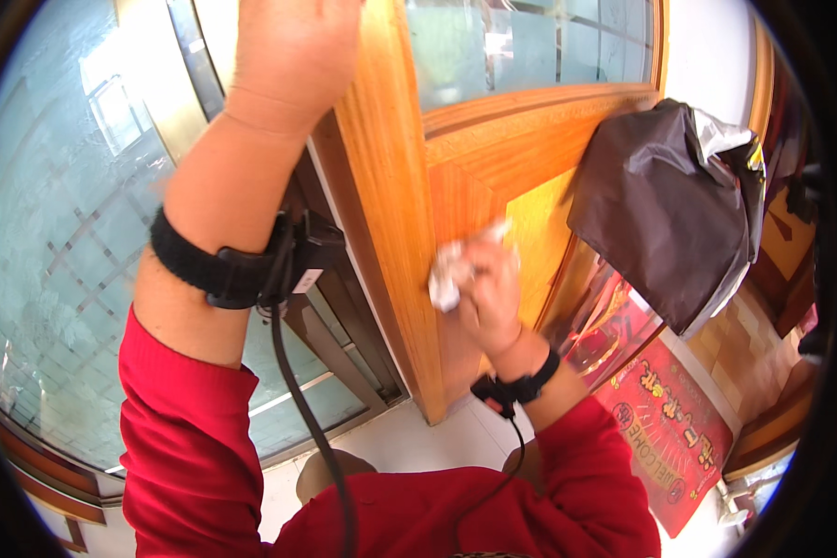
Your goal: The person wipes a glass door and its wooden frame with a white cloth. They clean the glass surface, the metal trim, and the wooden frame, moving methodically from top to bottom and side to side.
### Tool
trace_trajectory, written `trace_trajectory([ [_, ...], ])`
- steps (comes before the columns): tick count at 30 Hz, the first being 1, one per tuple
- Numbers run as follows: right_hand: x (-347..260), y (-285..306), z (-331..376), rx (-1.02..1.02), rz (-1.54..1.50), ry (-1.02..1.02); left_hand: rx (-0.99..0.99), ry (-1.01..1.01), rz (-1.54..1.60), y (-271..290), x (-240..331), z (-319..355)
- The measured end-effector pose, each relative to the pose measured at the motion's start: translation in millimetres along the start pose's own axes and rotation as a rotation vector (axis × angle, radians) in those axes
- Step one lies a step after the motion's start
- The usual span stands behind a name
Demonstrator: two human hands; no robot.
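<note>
My right hand (495,296) is closed around a crumpled white cloth (446,276). It holds the cloth at the lower wooden panel of a door (463,200), and the hand and cloth are a little blurred. My left hand (298,46) is raised high beside the door's wooden edge (372,186). Its fingers run out of the picture at the top, so their grip is hidden. Each forearm wears a black strap with a small device and a cable.
A black plastic bag (665,209) hangs at the door's right side. Frosted glass (530,46) fills the door's upper part. On the left stands a glass panel (56,251) in a metal frame. A red doormat (670,432) lies on the floor at the lower right.
</note>
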State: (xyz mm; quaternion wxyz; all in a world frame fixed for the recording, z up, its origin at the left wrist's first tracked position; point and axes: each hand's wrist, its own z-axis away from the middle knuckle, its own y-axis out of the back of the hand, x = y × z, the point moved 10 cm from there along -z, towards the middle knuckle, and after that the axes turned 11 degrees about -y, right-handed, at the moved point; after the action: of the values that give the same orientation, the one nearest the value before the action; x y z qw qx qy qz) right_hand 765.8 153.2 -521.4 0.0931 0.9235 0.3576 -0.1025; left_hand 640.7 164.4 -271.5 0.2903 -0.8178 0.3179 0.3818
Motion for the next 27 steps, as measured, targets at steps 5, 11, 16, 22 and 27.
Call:
trace_trajectory([
  [5,48.3,-13.4,61.4,-0.243,-0.272,-0.639,0.007,0.045,0.056,-4.2,1.7,-2.1],
  [11,-60.3,0.7,-84.1,-0.022,0.194,0.174,-0.019,0.058,0.092,-4.9,-2.1,5.6],
  [16,-74.7,-21.8,-54.8,-0.052,0.050,0.327,-0.028,0.032,0.072,-1.2,-0.8,11.6],
  [22,-50.0,-41.2,70.4,-0.277,0.068,0.274,-0.056,-0.011,0.053,0.6,5.8,13.4],
  [27,-34.6,-48.0,136.9,-0.520,0.067,0.254,-0.062,-0.017,0.032,1.0,7.0,11.6],
])
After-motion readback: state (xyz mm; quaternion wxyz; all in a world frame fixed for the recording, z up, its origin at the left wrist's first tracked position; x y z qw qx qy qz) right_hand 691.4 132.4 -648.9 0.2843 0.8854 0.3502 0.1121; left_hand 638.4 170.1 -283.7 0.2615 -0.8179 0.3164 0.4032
